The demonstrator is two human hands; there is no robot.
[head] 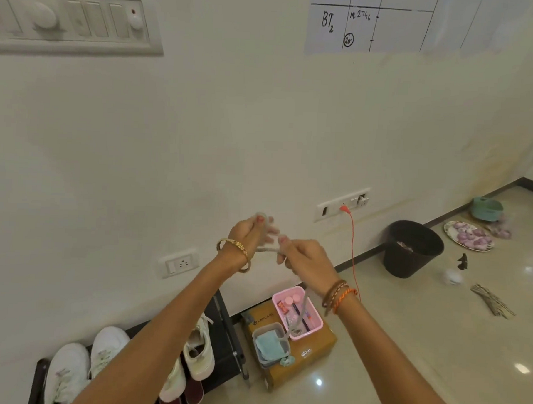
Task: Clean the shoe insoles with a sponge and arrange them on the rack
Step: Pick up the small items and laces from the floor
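Both my hands are raised in front of the wall, close together. My left hand (251,234) pinches the upper end of a pale grey flexible piece (267,249), blurred, probably an insole. My right hand (305,258) grips the same piece lower down. A thin grey strip (300,313) hangs below my right wrist toward the pink basket. The black shoe rack (229,331) stands low on the left against the wall, with white sneakers (68,373) on top. A clear tub with a blue sponge or cloth (268,344) sits on a cardboard box.
The cardboard box (314,347) beside the rack also carries a pink basket (312,318) of small items. A red cable (353,245) hangs from a wall socket. On the shiny floor to the right are a black bin (413,248), a plate of purple pieces (468,235) and twigs (493,300).
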